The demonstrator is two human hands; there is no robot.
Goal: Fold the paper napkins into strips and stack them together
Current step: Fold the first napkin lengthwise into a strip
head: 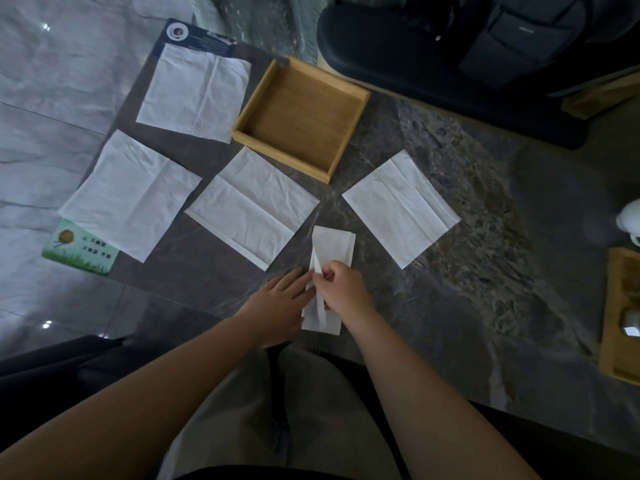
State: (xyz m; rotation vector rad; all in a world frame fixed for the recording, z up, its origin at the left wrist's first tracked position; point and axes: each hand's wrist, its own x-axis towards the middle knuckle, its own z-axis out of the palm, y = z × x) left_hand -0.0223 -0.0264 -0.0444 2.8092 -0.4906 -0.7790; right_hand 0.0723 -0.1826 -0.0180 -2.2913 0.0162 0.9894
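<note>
A green printed card [81,251] lies at the far left edge of the dark marbled stone table [450,237], its corner tucked under an unfolded white napkin [130,195]. Behind that one, a second open napkin [195,93] covers part of a dark printed card [199,36]. A third open napkin [252,206] lies nearer the middle, one long edge turned over in a narrow hem. Just behind it sits an empty square wooden tray [301,116], one corner close to the napkin.

In front of the person, the left hand [280,303] lies flat with fingers spread, pressing on the left edge of a narrow folded napkin strip [330,268] that runs away from the body. The right hand [341,289] pinches a raised flap of that strip between thumb and forefinger, lifting it above the rest of the paper.

To the right, well apart from the strip, a fourth open napkin [401,207] lies flat. At the far right edge, a second wooden tray [620,320] is only partly in view.
</note>
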